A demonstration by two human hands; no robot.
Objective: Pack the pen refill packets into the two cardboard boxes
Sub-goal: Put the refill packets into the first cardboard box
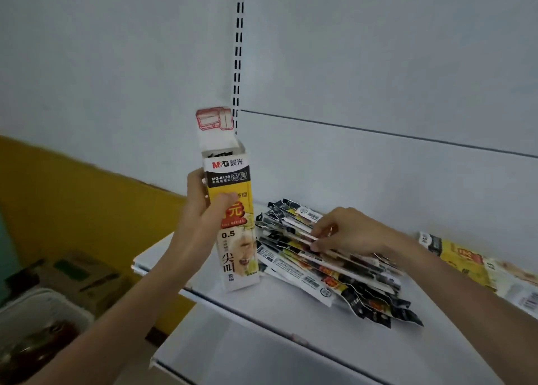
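A tall yellow, white and black cardboard box (237, 239) stands upright on the white shelf (291, 320), its top flap open and dark packet ends showing inside. My left hand (201, 210) grips the box around its upper half. To its right lies a fanned pile of pen refill packets (334, 271). My right hand (346, 230) rests on top of the pile, fingers pinching a white-edged packet. A second box (477, 265) of the same print lies flat at the far right of the shelf.
A white back panel with a slotted upright (238, 64) rises behind the shelf. Below left are brown cardboard cartons (78, 274) and a white bin (37, 320) on the floor, beside a yellow wall (72, 204). A lower shelf edge (180, 370) juts out underneath.
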